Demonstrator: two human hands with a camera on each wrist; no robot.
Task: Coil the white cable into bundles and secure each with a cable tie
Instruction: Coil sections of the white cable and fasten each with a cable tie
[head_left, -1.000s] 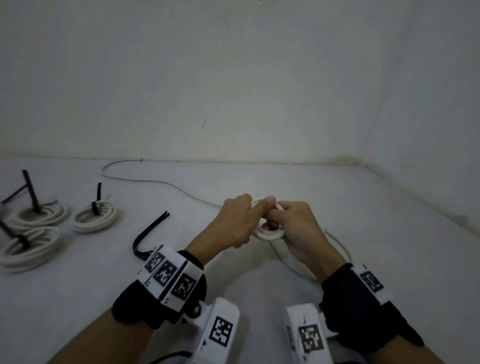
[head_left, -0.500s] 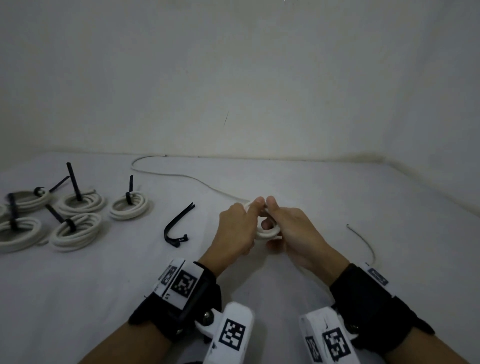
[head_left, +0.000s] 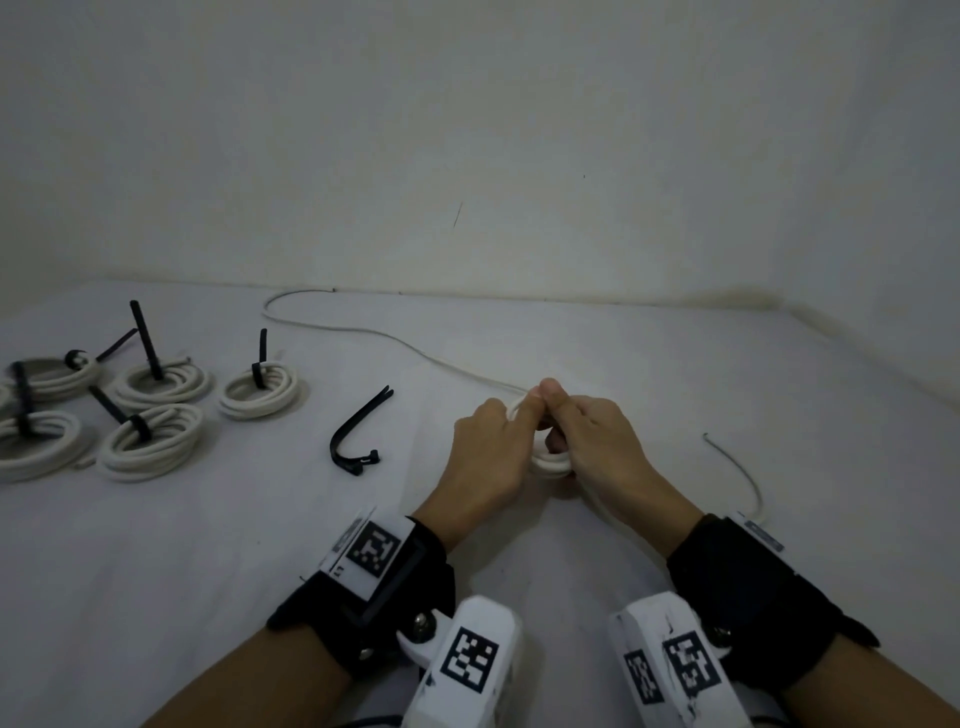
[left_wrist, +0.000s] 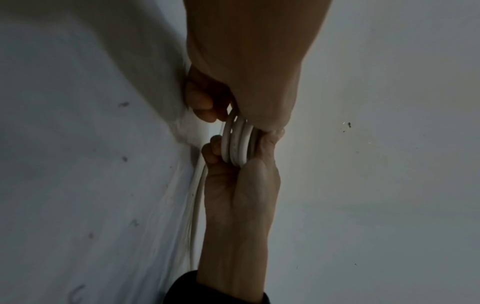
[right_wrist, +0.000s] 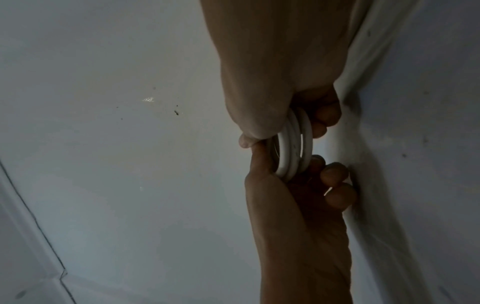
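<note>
A small coil of white cable (head_left: 550, 461) stands on edge just above the table, held between my two hands. My left hand (head_left: 488, 447) pinches its top with thumb and curled fingers. My right hand (head_left: 597, 441) grips the other side, thumb tip against the left thumb. Both wrist views show several turns of the coil (left_wrist: 237, 144) (right_wrist: 293, 148) squeezed between the two hands. The loose cable (head_left: 363, 332) runs from the coil to the back left. A thin cable tail (head_left: 740, 467) curves on the table to the right. A loose black cable tie (head_left: 358, 431) lies left of my hands.
Several finished white bundles (head_left: 156, 441) with black ties lie at the far left of the white table (head_left: 208, 545). A wall rises behind the table (head_left: 467, 156), and another closes it on the right.
Both hands have kept hold of the coil and drifted slightly toward me. The cable tail at the right now lies free of my right wrist. My view has swung left, showing more bundles.
</note>
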